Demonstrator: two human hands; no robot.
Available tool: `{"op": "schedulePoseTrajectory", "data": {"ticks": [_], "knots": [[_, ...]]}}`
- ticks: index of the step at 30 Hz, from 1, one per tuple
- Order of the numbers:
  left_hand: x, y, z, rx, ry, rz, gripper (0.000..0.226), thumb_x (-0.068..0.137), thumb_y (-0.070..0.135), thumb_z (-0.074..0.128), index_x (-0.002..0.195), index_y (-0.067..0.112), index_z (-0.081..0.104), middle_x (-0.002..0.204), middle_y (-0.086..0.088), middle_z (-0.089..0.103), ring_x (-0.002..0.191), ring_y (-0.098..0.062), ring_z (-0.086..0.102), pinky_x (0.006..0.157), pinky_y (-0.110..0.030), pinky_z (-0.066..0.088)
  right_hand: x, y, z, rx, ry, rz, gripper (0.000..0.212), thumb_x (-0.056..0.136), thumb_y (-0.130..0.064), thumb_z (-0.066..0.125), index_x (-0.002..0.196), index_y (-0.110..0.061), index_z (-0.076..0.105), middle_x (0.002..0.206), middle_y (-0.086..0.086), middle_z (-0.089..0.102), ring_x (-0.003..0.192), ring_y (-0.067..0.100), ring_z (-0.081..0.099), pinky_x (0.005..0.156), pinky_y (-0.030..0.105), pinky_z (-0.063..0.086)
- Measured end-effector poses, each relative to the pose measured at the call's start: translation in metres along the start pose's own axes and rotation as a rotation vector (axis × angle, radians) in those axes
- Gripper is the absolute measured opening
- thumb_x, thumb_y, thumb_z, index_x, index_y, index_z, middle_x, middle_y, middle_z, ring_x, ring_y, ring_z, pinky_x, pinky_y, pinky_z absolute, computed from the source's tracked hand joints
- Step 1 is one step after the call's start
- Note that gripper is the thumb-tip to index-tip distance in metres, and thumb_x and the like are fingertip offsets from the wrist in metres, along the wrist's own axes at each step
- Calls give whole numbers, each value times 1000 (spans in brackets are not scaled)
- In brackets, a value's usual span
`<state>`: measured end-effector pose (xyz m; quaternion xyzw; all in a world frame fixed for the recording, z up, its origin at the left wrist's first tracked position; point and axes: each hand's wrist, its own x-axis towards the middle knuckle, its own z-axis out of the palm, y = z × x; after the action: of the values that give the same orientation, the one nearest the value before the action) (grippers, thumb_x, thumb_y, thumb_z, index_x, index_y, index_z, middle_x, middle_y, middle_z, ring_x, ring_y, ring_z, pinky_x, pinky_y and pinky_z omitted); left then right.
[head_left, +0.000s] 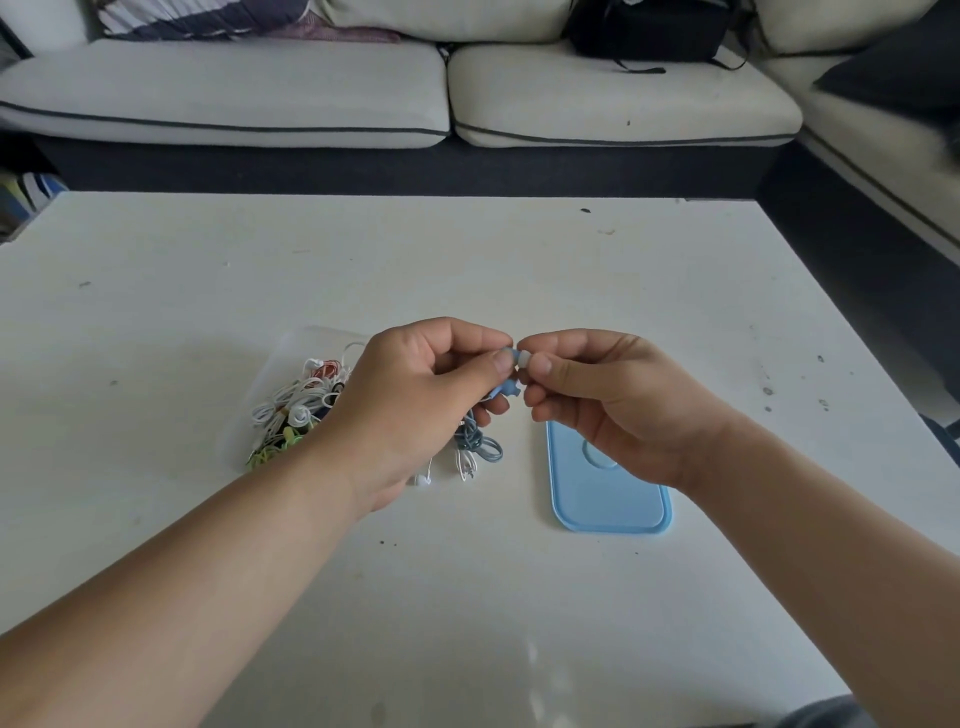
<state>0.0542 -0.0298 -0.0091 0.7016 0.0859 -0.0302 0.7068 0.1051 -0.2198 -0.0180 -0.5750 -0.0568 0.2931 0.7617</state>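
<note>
Pinching the blue earbud (511, 357) in left hand (415, 397) and its white tip (524, 359) in right hand (602, 402), they should twist gently, cable (478, 442) slack below the grip.

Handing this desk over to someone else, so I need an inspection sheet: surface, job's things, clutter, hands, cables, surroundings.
Surface: white table, dark specks and scuffs.
Job's things: blue earbud with white tip, held above the table.
Clutter: clear container of tangled earphones; blue lid flat on the table to its right.
Hands: left hand pinches the earbud; right hand pinches its white tip.
Cables: blue-grey cable hangs bunched below the left hand; a white earphone lies beneath.
Surroundings: cream sofa, black bag on it.
</note>
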Motion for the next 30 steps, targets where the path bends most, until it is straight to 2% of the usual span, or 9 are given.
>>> {"op": "schedulePoseTrajectory", "data": {"ticks": [6, 12, 15, 20, 25, 30], "knots": [[-1, 2, 0, -47, -32, -30, 11, 95, 6, 69, 105, 6, 75, 81, -11, 76, 65, -15, 67, 60, -24, 53, -1, -2, -1, -46, -22, -18, 36, 79, -6, 70, 110, 12, 68, 84, 14, 71, 71, 19, 65, 66, 26, 57], [-4, 4, 2, -99, -75, -57, 11, 95, 5, 68, 104, 5, 74, 80, -10, 74, 63, -15, 65, 59, -24, 53, -1, -3, -4, -62, -41, -34, 34, 80, -6, 70, 109, 11, 69, 98, 24, 71, 88, 32, 65, 72, 29, 58], [-4, 4, 3, -104, -67, -45, 11, 95, 5, 68, 104, 5, 74, 79, -10, 74, 63, -15, 65, 59, -24, 53, -1, -3, -3, -67, -47, -48, 33, 81, -7, 70, 109, 10, 70, 99, 24, 72, 92, 34, 65, 74, 30, 58], [-5, 3, 2, -100, -59, -25, 8, 96, 5, 67, 102, 6, 73, 76, -7, 73, 63, -15, 65, 59, -24, 53, -1, -2, 1, -83, -32, -85, 26, 82, -7, 71, 103, 7, 72, 97, 24, 72, 91, 35, 66, 78, 33, 59], [-5, 3, 3, -111, -40, -2, 8, 97, 5, 67, 104, 7, 67, 78, -9, 75, 68, -19, 70, 61, -26, 55, -1, -1, 4, -73, 28, -88, 16, 80, -11, 74, 90, 1, 72, 87, 19, 71, 78, 27, 66, 70, 30, 58], [-4, 1, 4, -108, -6, 29, 10, 96, 3, 69, 100, 11, 64, 81, -11, 77, 72, -23, 73, 64, -30, 57, -2, -2, 7, -62, 50, -81, 27, 83, -14, 73, 102, 7, 72, 92, 22, 70, 83, 30, 64, 72, 30, 59]]}}
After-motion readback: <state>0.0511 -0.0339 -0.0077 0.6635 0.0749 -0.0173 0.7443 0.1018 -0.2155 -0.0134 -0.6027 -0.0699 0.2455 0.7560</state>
